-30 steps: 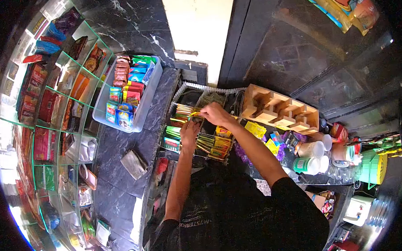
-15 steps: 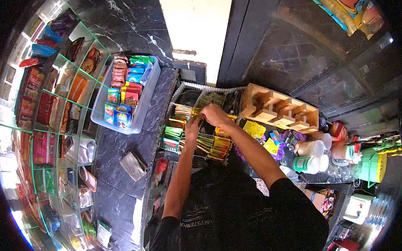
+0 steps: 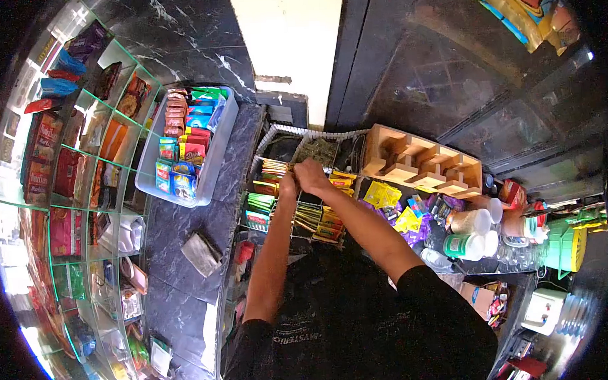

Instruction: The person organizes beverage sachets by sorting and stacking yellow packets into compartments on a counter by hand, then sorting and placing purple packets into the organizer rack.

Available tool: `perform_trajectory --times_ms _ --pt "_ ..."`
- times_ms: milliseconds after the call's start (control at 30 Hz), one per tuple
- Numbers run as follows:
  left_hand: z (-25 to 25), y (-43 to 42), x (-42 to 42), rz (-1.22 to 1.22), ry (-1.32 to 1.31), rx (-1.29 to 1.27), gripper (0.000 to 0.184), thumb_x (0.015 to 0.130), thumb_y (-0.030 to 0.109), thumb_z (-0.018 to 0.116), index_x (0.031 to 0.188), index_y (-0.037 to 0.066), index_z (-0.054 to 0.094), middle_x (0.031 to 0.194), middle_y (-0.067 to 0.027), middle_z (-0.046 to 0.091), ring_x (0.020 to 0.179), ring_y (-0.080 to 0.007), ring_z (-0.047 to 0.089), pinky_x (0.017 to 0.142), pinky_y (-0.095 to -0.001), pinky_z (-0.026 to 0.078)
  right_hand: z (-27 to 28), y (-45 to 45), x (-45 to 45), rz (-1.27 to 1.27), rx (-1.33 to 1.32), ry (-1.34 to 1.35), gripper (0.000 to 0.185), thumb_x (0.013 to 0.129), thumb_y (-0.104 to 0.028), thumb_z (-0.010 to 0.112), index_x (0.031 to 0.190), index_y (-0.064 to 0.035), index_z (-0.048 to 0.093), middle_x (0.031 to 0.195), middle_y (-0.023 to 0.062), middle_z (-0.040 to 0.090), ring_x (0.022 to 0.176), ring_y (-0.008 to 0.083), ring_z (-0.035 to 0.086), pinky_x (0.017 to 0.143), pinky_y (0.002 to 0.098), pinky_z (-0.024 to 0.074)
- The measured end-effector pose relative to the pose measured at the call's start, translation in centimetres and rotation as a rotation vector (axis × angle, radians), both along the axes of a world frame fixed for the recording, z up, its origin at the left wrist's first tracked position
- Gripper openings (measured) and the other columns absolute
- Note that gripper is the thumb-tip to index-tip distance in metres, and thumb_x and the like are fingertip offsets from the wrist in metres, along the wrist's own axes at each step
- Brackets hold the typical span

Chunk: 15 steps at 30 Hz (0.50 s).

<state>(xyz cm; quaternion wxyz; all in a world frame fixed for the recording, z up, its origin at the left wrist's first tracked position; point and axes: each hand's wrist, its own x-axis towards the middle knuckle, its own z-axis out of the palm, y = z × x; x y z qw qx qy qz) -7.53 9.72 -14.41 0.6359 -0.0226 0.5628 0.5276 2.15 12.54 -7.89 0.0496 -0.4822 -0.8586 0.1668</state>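
Observation:
A divided wire rack (image 3: 272, 132) stands ahead of me, its sections filled with upright rows of small sachets. Over its middle, my right hand (image 3: 310, 176) is closed, knuckles up; whatever it holds is hidden beneath it. Close against it on the left, my left hand (image 3: 288, 186) is also closed, its fingertips out of sight. Orange-topped sachets (image 3: 275, 167) sit just left of the hands, with green sachets (image 3: 259, 202) nearer me. Yellow sachets (image 3: 331, 224) fill the near right section, and more yellow packets (image 3: 344, 178) lie right of my right hand.
A clear plastic bin (image 3: 209, 186) of mixed sachets stands left on the dark counter, near a grey folded item (image 3: 201, 254). Glass shelving (image 3: 83, 204) lines the far left. Right of the rack are a wooden compartment box (image 3: 420, 162), yellow packets (image 3: 382, 195) and jars (image 3: 463, 246).
Both hands have come slightly nearer me and remain together over the rack. Yellow sachets on the rack's right show more now. The view has shifted a little.

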Motion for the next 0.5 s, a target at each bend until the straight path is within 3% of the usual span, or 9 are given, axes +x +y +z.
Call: perform_trajectory --times_ms 67,100,167,267,367,400,467,500 --pt "-0.4 -0.2 -0.4 -0.089 0.048 0.036 0.026 0.099 0.023 0.043 0.09 0.007 0.061 0.076 -0.0035 0.06 0.063 -0.0175 0.056 0.054 -0.0329 0.044 0.8 0.0 0.4 -0.008 -0.061 0.047 0.014 0.077 -0.009 0.063 0.079 0.0018 0.071 0.085 0.0285 0.068 0.085 0.0433 0.067 0.077 0.0494 0.055" --pt "-2.9 0.3 -1.0 -0.091 0.047 0.034 0.026 0.099 0.023 0.043 0.09 0.007 0.061 0.076 -0.0035 0.06 0.063 -0.0175 0.056 0.054 -0.0329 0.044 0.9 0.0 0.6 -0.01 -0.063 0.046 0.014 0.077 -0.009 0.063 0.079 0.0018 0.071 0.085 0.0285 0.068 0.085 0.0433 0.067 0.077 0.0494 0.055" --pt "-9.7 1.4 -2.0 -0.104 -0.061 0.151 0.027 0.099 0.021 0.042 0.1 0.006 0.064 0.095 -0.006 0.066 0.079 -0.019 0.061 0.069 -0.0343 0.05 0.8 -0.2 1.0 -0.035 -0.023 0.117 0.014 0.078 -0.008 0.062 0.077 0.0033 0.07 0.082 0.0288 0.067 0.086 0.0433 0.067 0.075 0.0501 0.0546" --pt "-0.2 -0.2 0.1 0.011 -0.026 0.153 0.025 0.098 0.021 0.042 0.091 0.008 0.062 0.084 -0.0045 0.064 0.071 -0.0169 0.059 0.063 -0.0323 0.048 0.3 -0.7 1.3 -0.088 0.001 0.136 0.013 0.079 -0.006 0.061 0.077 0.0045 0.069 0.087 0.028 0.067 0.087 0.0433 0.067 0.075 0.0505 0.0544" --pt "2.3 -0.8 0.6 0.057 -0.107 0.163 0.025 0.098 0.023 0.043 0.092 0.009 0.062 0.081 -0.0048 0.063 0.068 -0.0173 0.058 0.06 -0.0317 0.047 -0.2 -1.3 1.7 -0.095 0.135 0.248 0.013 0.08 -0.003 0.059 0.083 0.0044 0.069 0.09 0.0271 0.066 0.084 0.0441 0.066 0.076 0.0498 0.0546" --pt "0.2 -0.8 -0.4 0.055 -0.106 0.16 0.025 0.098 0.023 0.043 0.092 0.009 0.062 0.081 -0.0048 0.063 0.068 -0.0173 0.058 0.06 -0.0317 0.047 0.0 -1.5 1.6 -0.097 0.133 0.248 0.013 0.08 -0.003 0.059 0.083 0.0044 0.069 0.09 0.0271 0.066 0.084 0.0441 0.066 0.076 0.0498 0.0546" --pt "-5.9 -0.4 -3.3 -0.246 -0.225 0.341 0.025 0.097 0.024 0.043 0.094 0.009 0.063 0.082 -0.0049 0.063 0.069 -0.0179 0.059 0.062 -0.032 0.048 0.9 -1.6 1.3 -0.205 0.046 0.243 0.016 0.08 -0.002 0.059 0.091 0.0024 0.069 0.092 0.0228 0.065 0.088 0.0414 0.065 0.079 0.048 0.0546" --pt "-5.6 -0.5 -3.1 -0.245 -0.224 0.341 0.025 0.097 0.024 0.043 0.094 0.009 0.063 0.082 -0.0049 0.063 0.069 -0.0179 0.059 0.062 -0.032 0.048 0.7 -1.6 1.4 -0.205 0.046 0.243 0.016 0.08 -0.002 0.059 0.091 0.0024 0.069 0.092 0.0228 0.065 0.088 0.0414 0.065 0.079 0.048 0.0546"
